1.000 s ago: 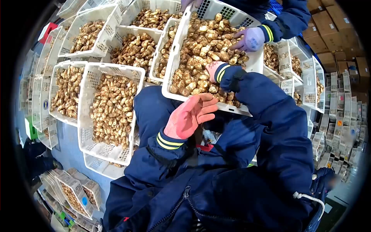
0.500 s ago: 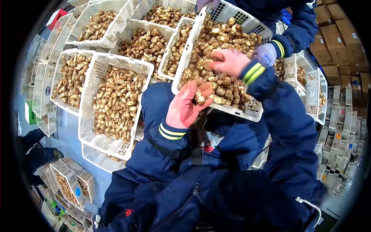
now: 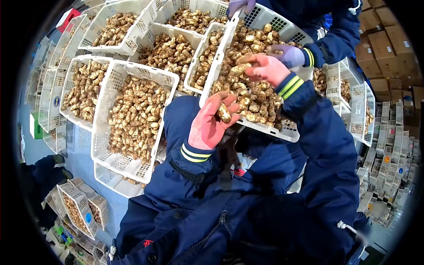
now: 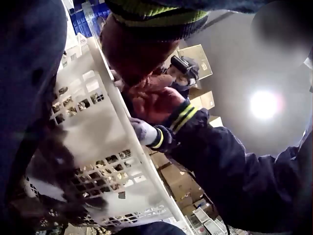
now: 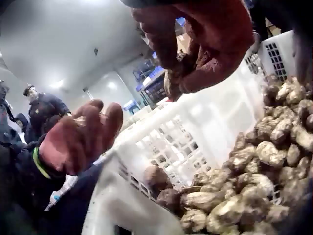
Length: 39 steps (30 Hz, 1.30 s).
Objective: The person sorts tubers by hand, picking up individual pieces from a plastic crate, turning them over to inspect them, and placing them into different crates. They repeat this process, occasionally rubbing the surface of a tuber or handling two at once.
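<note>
My left hand (image 3: 208,128), in a pink glove, is palm up at the near edge of a white crate (image 3: 204,98). Its curled fingers hold a knobbly brown-and-cream tuber (image 3: 224,113). Over the heap of similar tubers (image 3: 260,99) in that crate, my right hand (image 3: 270,70), gloved alike, pinches another tuber (image 3: 239,70) between thumb and fingers. The right wrist view shows this pinched tuber (image 5: 172,83) above the crate wall, with my left hand (image 5: 80,139) off to the side. In the left wrist view the crate's slotted side (image 4: 93,132) fills much of the picture.
Another person's purple-gloved hand (image 3: 289,56) is among the tubers close beyond my right hand; their other hand (image 3: 240,6) is at the crate's far corner. More tuber-filled crates (image 3: 95,143) stand on the left. Cardboard boxes (image 3: 383,46) are stacked at the far right.
My left hand was bare of any tuber and now holds one. My right hand has come up out of the heap with a tuber. The other person's hand has shifted within the crate.
</note>
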Tool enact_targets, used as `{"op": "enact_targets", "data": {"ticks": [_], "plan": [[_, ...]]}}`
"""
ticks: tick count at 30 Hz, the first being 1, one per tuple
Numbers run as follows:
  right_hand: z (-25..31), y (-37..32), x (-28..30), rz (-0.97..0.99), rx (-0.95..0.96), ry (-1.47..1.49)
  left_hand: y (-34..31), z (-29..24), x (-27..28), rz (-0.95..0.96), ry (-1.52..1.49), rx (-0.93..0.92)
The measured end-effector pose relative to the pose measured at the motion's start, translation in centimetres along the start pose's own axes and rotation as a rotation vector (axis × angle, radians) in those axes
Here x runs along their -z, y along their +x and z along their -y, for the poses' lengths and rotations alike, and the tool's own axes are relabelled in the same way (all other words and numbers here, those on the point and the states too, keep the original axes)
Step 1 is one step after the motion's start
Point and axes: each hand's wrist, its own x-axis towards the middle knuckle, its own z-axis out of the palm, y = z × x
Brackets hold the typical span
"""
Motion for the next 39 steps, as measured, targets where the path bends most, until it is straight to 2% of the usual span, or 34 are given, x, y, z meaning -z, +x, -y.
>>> {"op": "enact_targets", "data": {"ticks": [2, 4, 5, 6, 8, 10, 11, 12, 14, 17, 18, 20, 21, 22, 24, 27, 28, 29, 30, 32, 34, 36, 39], "plan": [[1.8, -3.4, -2.0, -0.014, 0.177, -0.014, -0.2, 0.3, -0.8, 0.000, -0.014, 0.015], [2.0, -5.2, -4.2, 0.049, 0.242, 0.093, -0.2, 0.5, -1.7, -0.105, -0.041, 0.024], [2.4, -6.3, -5.1, 0.108, 0.117, 0.064, -0.4, 0.7, -1.8, -0.069, -0.049, -0.007], [2.5, -6.5, -5.7, 0.047, 0.462, -0.454, -0.4, 0.7, -1.5, -0.069, -0.047, -0.006], [3.5, -7.0, -5.5, 0.051, 0.473, -0.595, -0.2, 0.8, -0.7, -0.004, 0.041, -0.107], [4.5, -6.2, -4.3, -0.079, 0.314, -0.435, -0.5, 0.7, -1.3, -0.014, 0.023, -0.121], [4.1, -5.0, -3.2, -0.176, 0.374, -0.471, -0.8, 0.5, -1.7, -0.027, 0.054, -0.116], [3.8, -3.8, -1.9, -0.192, 0.334, -0.454, -0.9, 0.4, -1.9, -0.038, 0.086, -0.113], [2.2, -1.3, 0.0, -0.228, 0.165, -0.697, -0.9, 0.2, -1.3, -0.014, 0.124, -0.115], [-0.2, 2.7, 0.5, -0.183, -0.120, -1.064, -1.0, -0.1, -0.5, 0.025, 0.130, -0.116], [-1.7, 4.2, 0.9, -0.086, -0.101, -1.138, -1.0, -0.3, -0.4, 0.018, 0.128, -0.115], [-5.0, 6.4, -0.1, -0.072, -0.005, -1.349, -0.9, -0.8, -0.3, 0.064, 0.040, -0.100], [-5.4, 6.9, -0.8, 0.029, -0.158, -1.472, -0.9, -0.9, -0.2, 0.069, -0.032, -0.083], [-5.6, 7.3, -1.5, 0.045, -0.234, -1.481, -0.9, -1.3, -0.1, 0.027, -0.023, -0.060], [-6.0, 8.2, -2.3, 0.029, -0.236, -1.548, -0.9, -1.5, -0.5, 0.061, -0.076, -0.075], [-4.1, 6.0, -0.3, -0.128, -0.069, -1.208, -0.8, -2.2, -1.2, 0.135, -0.242, -0.015], [-3.0, 5.3, 1.0, -0.048, -0.126, -0.800, -0.8, -2.2, -1.2, 0.139, -0.243, -0.019], [-2.7, 3.8, 1.3, 0.010, -0.063, -0.225, -0.6, -2.0, -1.2, 0.140, -0.282, -0.012], [-0.7, 1.6, 1.0, 0.040, -0.028, 0.010, -0.4, -1.8, -1.1, 0.143, -0.321, -0.003], [0.6, -1.5, 0.9, 0.134, 0.126, 0.306, -0.3, -1.5, -0.9, 0.148, -0.344, 0.023], [1.7, -4.5, -0.3, 0.134, 0.141, 0.559, -0.4, -1.2, -0.9, 0.098, -0.323, 0.046], [1.8, -5.6, -1.1, 0.071, 0.189, 0.445, -0.3, -0.6, -0.5, 0.136, -0.285, 0.052], [4.1, -7.0, -2.6, 0.042, 0.200, 0.312, -0.3, 0.1, -0.5, 0.053, -0.240, 0.068]]}}
